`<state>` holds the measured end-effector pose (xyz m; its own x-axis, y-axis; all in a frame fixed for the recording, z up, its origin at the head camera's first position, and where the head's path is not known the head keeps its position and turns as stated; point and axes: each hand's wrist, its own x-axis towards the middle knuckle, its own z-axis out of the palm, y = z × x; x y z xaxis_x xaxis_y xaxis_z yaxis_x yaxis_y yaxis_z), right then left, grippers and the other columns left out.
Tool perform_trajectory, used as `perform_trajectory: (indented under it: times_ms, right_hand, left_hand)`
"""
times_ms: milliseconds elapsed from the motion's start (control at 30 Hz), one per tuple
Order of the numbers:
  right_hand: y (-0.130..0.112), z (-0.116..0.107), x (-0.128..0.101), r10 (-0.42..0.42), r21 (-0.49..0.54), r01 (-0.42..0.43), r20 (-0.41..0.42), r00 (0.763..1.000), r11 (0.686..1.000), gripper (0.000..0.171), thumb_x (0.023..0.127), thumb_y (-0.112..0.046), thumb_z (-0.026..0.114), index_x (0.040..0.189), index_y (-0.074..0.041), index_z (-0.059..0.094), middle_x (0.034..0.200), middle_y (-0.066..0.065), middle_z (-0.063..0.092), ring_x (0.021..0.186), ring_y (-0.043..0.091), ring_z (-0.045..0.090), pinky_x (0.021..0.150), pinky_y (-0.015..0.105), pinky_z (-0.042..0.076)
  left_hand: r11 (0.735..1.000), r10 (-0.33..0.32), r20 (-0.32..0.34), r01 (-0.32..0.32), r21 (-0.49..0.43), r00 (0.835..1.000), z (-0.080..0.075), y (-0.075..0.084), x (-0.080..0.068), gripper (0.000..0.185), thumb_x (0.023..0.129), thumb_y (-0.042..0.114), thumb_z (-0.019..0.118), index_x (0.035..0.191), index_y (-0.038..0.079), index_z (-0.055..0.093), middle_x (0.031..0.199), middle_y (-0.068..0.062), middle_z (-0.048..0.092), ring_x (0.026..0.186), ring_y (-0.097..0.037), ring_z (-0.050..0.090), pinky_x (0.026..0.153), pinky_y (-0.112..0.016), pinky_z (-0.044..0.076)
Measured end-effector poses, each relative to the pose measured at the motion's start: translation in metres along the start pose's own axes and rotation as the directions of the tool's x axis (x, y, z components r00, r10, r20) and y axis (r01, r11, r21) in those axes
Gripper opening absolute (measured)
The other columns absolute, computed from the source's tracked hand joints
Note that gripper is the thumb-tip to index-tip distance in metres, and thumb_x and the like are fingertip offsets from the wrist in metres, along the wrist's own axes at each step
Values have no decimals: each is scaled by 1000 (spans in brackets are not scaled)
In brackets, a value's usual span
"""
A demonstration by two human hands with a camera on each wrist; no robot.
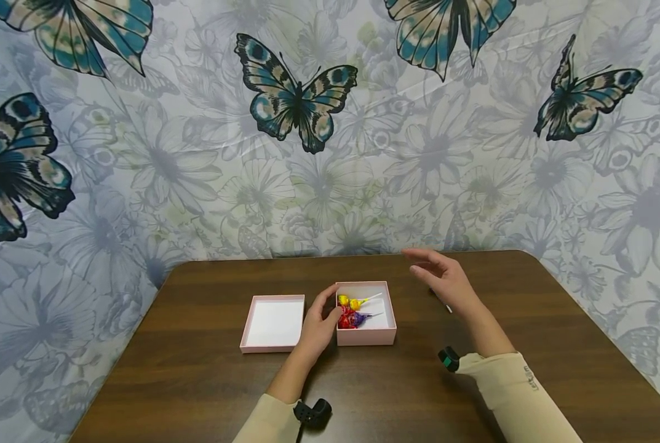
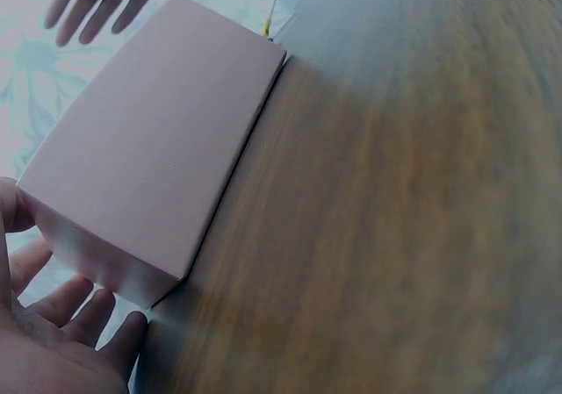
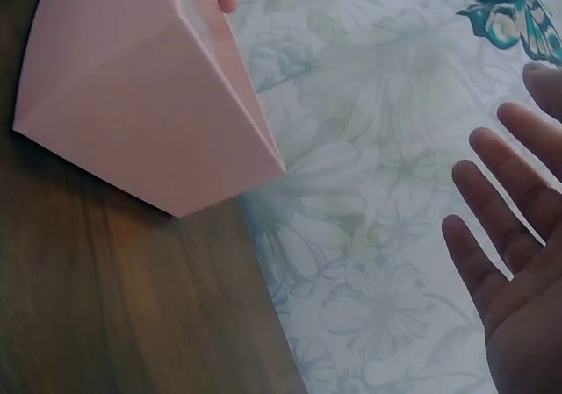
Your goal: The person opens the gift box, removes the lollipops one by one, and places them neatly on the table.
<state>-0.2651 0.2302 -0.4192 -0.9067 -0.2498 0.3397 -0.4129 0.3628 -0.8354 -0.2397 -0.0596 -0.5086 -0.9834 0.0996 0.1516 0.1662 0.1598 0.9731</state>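
Note:
An open pink box (image 1: 365, 338) stands on the brown table (image 1: 197, 381), with several bright wrapped lollipops (image 1: 352, 311) inside. My left hand (image 1: 318, 323) grips the box's left wall, thumb at the far corner. The left wrist view shows that hand (image 2: 53, 333) wrapped round a corner of the box (image 2: 158, 148). My right hand (image 1: 443, 280) hovers over the table just right of the box, fingers straight and holding nothing. In the right wrist view it (image 3: 509, 271) is spread out, apart from the box (image 3: 132, 87).
The box's pink lid (image 1: 274, 323) lies upside down just left of my left hand. A butterfly-and-flower cloth (image 1: 318, 154) hangs behind the table's far edge. Bare wood runs along the front and right.

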Motion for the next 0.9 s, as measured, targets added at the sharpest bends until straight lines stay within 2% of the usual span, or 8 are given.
perform_trajectory:
  times_ms: [100, 267, 333, 467, 600, 767, 900]
  right_hand:
    - [-1, 5, -1, -10, -15, 11, 32, 999, 1000, 38, 100, -25, 61, 137, -18, 61, 137, 3, 63, 112, 6, 62, 79, 24, 54]
    - [0, 15, 1, -50, 0, 51, 83, 995, 999, 36, 98, -20, 64, 134, -16, 63, 137, 8, 63, 112, 11, 65, 88, 22, 55]
    - [1, 20, 1, -60, -7, 61, 108, 992, 998, 36, 97, -20, 65, 133, -16, 63, 137, 7, 63, 115, 19, 65, 91, 22, 56]
    - [2, 31, 2, -75, -41, 82, 162, 984, 996, 36, 96, -21, 66, 132, -17, 64, 138, 3, 62, 123, 30, 62, 101, 31, 54]
    - [2, 40, 4, -89, -28, 97, 207, 974, 995, 33, 95, -20, 67, 129, -16, 67, 137, 3, 63, 127, 27, 59, 105, 41, 51]
    - [1, 47, 7, -74, -2, 77, 246, 966, 997, 31, 95, -20, 68, 125, -13, 69, 135, 2, 65, 128, 21, 59, 106, 43, 49]
    - [3, 51, 9, -81, 4, 83, 276, 958, 997, 32, 94, -20, 69, 124, -10, 70, 131, 5, 67, 123, 24, 62, 103, 43, 52]
  left_hand:
    - [1000, 8, 10, -8, 5, 1000, 0, 0, 0, 50, 100, 8, 53, 148, 20, 47, 156, -7, 44, 144, -31, 42, 118, -54, 34]
    - [1000, 2, 20, -2, 10, 1000, 0, 1, 1, 50, 100, 11, 53, 148, 21, 46, 156, -6, 44, 144, -31, 42, 119, -54, 33]
    - [1000, -5, 17, 5, 8, 1000, 0, 1, 1, 50, 100, 11, 54, 148, 22, 47, 156, -5, 45, 144, -30, 42, 119, -53, 33]
    - [1000, -2, 12, 2, 5, 1000, 0, -1, 2, 50, 100, 12, 55, 148, 22, 47, 156, -6, 44, 144, -30, 42, 119, -54, 33]
    - [1000, -12, 8, 12, 2, 1000, 0, 0, 2, 50, 100, 10, 55, 148, 20, 46, 157, -7, 43, 145, -31, 41, 119, -55, 32]
    - [999, -35, 23, 35, -1, 999, -1, 12, -3, 51, 100, 5, 53, 150, 12, 43, 157, -13, 42, 145, -36, 39, 119, -57, 31]
    - [999, -34, 37, 34, 4, 999, -4, 29, -9, 51, 99, 4, 52, 149, 7, 43, 156, -17, 42, 144, -37, 40, 118, -56, 33]
